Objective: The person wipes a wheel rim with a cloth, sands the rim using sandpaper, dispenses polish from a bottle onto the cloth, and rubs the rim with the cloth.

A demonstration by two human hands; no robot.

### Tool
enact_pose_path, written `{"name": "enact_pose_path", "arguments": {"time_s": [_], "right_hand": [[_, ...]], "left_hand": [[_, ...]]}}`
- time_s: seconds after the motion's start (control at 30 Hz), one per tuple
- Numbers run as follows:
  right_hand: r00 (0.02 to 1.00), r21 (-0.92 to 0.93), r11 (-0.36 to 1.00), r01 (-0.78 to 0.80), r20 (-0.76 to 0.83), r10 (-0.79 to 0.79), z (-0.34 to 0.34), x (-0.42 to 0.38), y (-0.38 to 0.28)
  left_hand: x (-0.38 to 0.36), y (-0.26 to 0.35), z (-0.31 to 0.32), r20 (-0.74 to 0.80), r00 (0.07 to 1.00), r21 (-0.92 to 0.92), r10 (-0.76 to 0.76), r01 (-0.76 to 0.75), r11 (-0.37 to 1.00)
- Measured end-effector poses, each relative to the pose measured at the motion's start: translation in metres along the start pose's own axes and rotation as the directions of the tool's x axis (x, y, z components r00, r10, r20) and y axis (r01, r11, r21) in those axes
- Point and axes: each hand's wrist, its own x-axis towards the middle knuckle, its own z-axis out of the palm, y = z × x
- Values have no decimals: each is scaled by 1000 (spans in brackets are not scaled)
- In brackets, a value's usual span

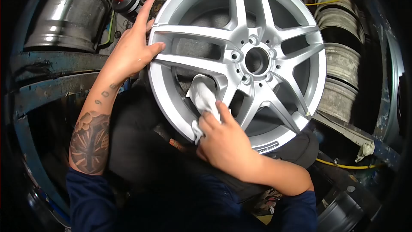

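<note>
A silver alloy wheel point(201, 63) with split double spokes faces me, tilted up over my lap. My left hand point(135, 49) grips its left edge: the thumb presses on the front lip, the index finger stretches up along the outside, and the other fingers are mostly hidden behind the rim. Bunched in my right hand point(225, 141) is a white cloth point(202, 94). It reaches into the lower left opening between the spokes, against the inner side of the rim. My right index finger lies along the cloth.
A shiny wheel barrel point(68, 13) stands at the upper left, beside a dark bottle point(126, 5) with a red cap. Several worn rims point(341, 64) are stacked on the right. Blue metal beams point(56, 64) run along the left, and a yellow hose point(343, 164) passes at lower right.
</note>
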Motion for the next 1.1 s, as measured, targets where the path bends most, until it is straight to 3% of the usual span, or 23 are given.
{"name": "enact_pose_path", "arguments": {"time_s": [0.07, 0.1, 0.17, 0.2, 0.3, 0.43, 0.57, 0.63, 0.7, 0.8, 0.9, 0.93, 1.0, 1.1], "right_hand": [[999, -34, 999, -29, -20, 29, 3, 3, 8], [999, -136, 990, -25, -46, 19, 7, 20, 15], [1000, -209, 978, 27, -2, -28, -10, 9, 0], [1000, -136, 991, 20, -13, -22, -12, 8, -1], [998, 61, 998, -15, 55, 12, -4, 30, 18], [999, 34, 998, 50, 5, -50, -20, 5, -5], [998, 41, 999, -17, 58, 14, -6, 26, 13], [999, -122, 992, 35, 43, -30, -13, 11, -2], [996, -23, 1000, 15, 84, -13, -22, 7, -11], [993, -32, 999, -42, 108, 45, -8, 22, 0], [1000, -106, 994, -5, -7, 4, -13, 2, -13], [1000, 54, 998, -15, 2, 15, -14, 7, -10], [999, 98, 994, -41, 8, 40, -8, 20, 4], [1000, 60, 998, -24, -5, 24, -16, 13, 4]], "left_hand": [[3, 17, 2, 9, 1000, 103, -20, 19, 995], [21, 15, -2, -15, 1000, 159, -8, 11, 987], [23, 31, -3, 10, 991, 264, -130, 123, 957], [24, 28, 3, -23, 998, 366, -60, 64, 928], [30, 12, 13, -5, 999, 419, 46, -40, 907], [24, 8, 15, 19, 999, 334, 46, -50, 941], [14, 8, 18, -16, 999, 247, 42, -37, 968], [17, 0, 15, 17, 999, 155, 51, -53, 986], [16, -3, 13, 30, 997, 191, 69, -74, 979], [15, 2, 16, -4, 997, 274, 73, -69, 959], [17, 0, 16, 5, 994, 287, 105, -102, 952], [16, -2, 15, 1, 994, 299, 107, -102, 949], [16, -2, 17, 1, 993, 316, 115, -110, 942], [16, -1, 10, 74, 948, -229, 309, -285, 931]]}}
